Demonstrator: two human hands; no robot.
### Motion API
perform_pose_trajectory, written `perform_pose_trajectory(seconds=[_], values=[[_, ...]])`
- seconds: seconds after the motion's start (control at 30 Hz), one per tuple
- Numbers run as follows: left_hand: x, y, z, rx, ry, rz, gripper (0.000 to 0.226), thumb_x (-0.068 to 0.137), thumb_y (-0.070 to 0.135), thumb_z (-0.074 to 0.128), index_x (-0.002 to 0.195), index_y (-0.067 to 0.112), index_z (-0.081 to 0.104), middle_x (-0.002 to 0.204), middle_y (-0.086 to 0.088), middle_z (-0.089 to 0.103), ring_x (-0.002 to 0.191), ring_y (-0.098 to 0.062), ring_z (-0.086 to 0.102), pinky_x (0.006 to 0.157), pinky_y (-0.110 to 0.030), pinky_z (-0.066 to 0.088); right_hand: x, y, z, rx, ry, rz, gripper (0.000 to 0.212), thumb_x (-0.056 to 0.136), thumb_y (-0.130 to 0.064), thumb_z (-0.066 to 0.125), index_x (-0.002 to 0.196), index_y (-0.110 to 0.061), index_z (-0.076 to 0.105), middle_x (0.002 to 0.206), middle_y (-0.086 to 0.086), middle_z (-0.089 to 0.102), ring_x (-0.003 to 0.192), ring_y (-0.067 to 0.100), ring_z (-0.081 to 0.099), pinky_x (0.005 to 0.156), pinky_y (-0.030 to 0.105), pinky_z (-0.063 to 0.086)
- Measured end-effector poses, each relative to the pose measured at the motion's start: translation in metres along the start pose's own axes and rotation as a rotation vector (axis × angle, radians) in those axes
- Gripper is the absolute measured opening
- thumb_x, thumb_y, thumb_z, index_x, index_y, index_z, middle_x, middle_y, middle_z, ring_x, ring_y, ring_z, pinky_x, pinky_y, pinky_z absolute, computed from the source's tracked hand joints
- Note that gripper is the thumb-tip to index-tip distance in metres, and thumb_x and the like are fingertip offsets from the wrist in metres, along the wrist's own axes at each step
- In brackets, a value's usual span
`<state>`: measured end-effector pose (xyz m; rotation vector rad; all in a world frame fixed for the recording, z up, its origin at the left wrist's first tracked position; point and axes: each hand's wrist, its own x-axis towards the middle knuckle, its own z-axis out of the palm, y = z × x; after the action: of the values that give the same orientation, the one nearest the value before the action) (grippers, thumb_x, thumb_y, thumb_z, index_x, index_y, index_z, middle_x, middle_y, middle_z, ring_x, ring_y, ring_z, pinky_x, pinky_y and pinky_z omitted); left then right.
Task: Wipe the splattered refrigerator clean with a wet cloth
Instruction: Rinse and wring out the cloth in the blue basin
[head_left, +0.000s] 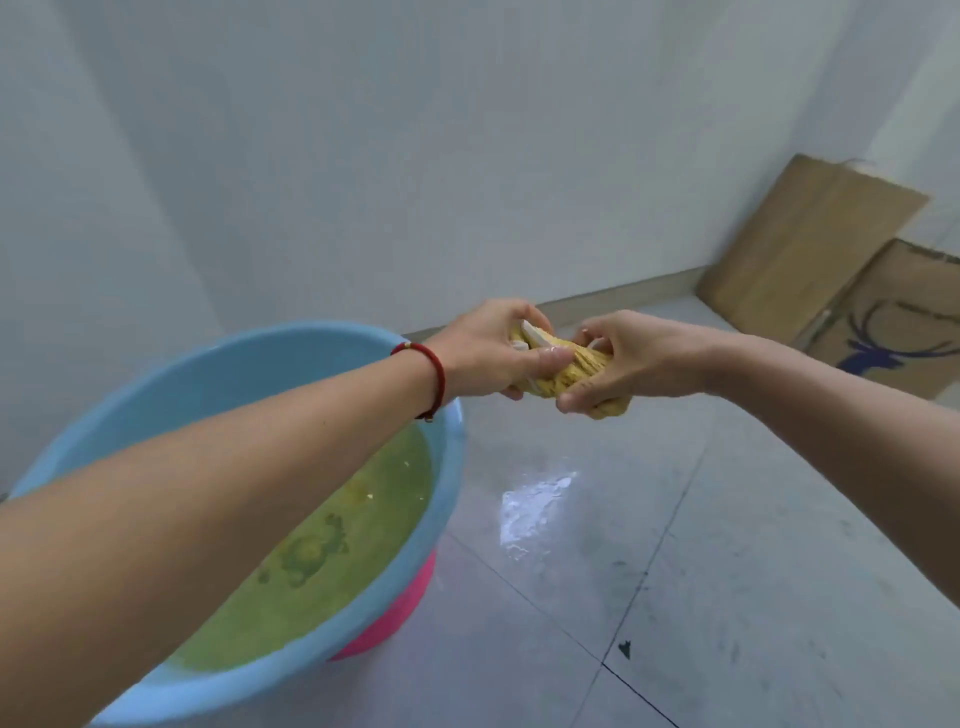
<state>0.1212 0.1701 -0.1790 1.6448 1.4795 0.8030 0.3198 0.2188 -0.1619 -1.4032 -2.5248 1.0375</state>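
Observation:
A yellow cloth (574, 371) is bunched and twisted between both hands, held out above the grey floor just right of the basin. My left hand (488, 353), with a red cord on its wrist, grips the cloth's left end. My right hand (623, 364) grips its right end, fingers curled under it. A light-blue basin (452, 467) at lower left holds murky yellow-green water. No refrigerator is in view.
The blue basin rests on a pink one (395, 618). A wet patch (535, 499) shines on the grey tiled floor. Flat cardboard sheets (800, 254), one with a blue deer print (878, 348), lean in the right corner. White walls stand behind.

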Motion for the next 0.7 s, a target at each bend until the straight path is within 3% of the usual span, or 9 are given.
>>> perform_pose_trajectory(seconds=[0.1,0.2,0.33,0.4,0.5,0.6,0.7], values=[[0.036,0.032,0.055,-0.031,-0.135,0.095,0.031,0.083,0.024,0.087,0.107,0.014,0.07,0.089,-0.006,0.071,0.076,-0.015,0.07,0.068,-0.032,0.062,-0.061,0.052,-0.025,0.181,-0.002,0.165,0.053,0.077,-0.054,0.079,0.111,-0.014,0.075,0.105,0.007,0.078,0.093,0.021,0.075,0.079,0.031,0.06],[0.056,0.07,0.114,-0.056,-0.27,0.177,0.032,0.081,0.024,0.088,0.106,0.015,0.069,0.096,-0.006,0.072,0.083,-0.016,0.072,0.072,-0.032,0.062,-0.125,0.096,-0.041,0.391,0.063,0.286,0.055,0.084,-0.057,0.069,0.107,-0.009,0.079,0.104,0.011,0.076,0.088,0.021,0.07,0.079,0.032,0.059],[0.068,0.101,0.145,-0.085,-0.269,0.213,0.062,0.076,0.043,0.087,0.125,0.021,0.057,0.109,-0.006,0.07,0.103,-0.025,0.072,0.09,-0.048,0.061,-0.163,0.129,-0.045,0.671,0.308,0.325,0.056,0.092,-0.054,0.063,0.107,-0.002,0.077,0.097,0.013,0.072,0.085,0.023,0.07,0.081,0.036,0.058],[0.066,0.108,0.156,-0.08,-0.262,0.213,0.073,0.075,0.039,0.088,0.134,0.024,0.048,0.115,-0.005,0.068,0.106,-0.025,0.071,0.094,-0.048,0.059,-0.173,0.135,-0.034,0.757,0.42,0.344,0.055,0.099,-0.052,0.058,0.11,-0.001,0.075,0.097,0.014,0.074,0.086,0.025,0.072,0.082,0.038,0.059],[0.043,0.121,0.192,-0.094,-0.283,0.2,0.08,0.083,0.017,0.085,0.146,0.022,0.037,0.111,-0.001,0.064,0.102,-0.02,0.07,0.093,-0.038,0.06,-0.197,0.151,-0.022,0.727,0.562,0.402,0.05,0.107,-0.047,0.05,0.11,-0.004,0.075,0.103,0.017,0.078,0.089,0.026,0.075,0.079,0.039,0.062],[0.017,0.129,0.235,-0.198,-0.346,0.171,0.087,0.082,-0.001,0.082,0.152,0.016,0.035,0.104,0.003,0.062,0.098,-0.016,0.068,0.085,-0.026,0.058,-0.226,0.174,-0.02,0.714,0.768,0.425,0.046,0.111,-0.042,0.046,0.108,-0.009,0.078,0.108,0.015,0.079,0.103,0.033,0.075,0.098,0.049,0.059],[0.0,0.145,0.267,-0.256,-0.366,0.155,0.088,0.081,-0.005,0.081,0.152,0.016,0.034,0.104,0.003,0.063,0.097,-0.012,0.067,0.079,-0.021,0.058,-0.252,0.189,-0.022,0.7,0.877,0.409,0.047,0.111,-0.042,0.045,0.103,-0.011,0.08,0.103,0.012,0.08,0.107,0.035,0.073,0.102,0.053,0.056]])
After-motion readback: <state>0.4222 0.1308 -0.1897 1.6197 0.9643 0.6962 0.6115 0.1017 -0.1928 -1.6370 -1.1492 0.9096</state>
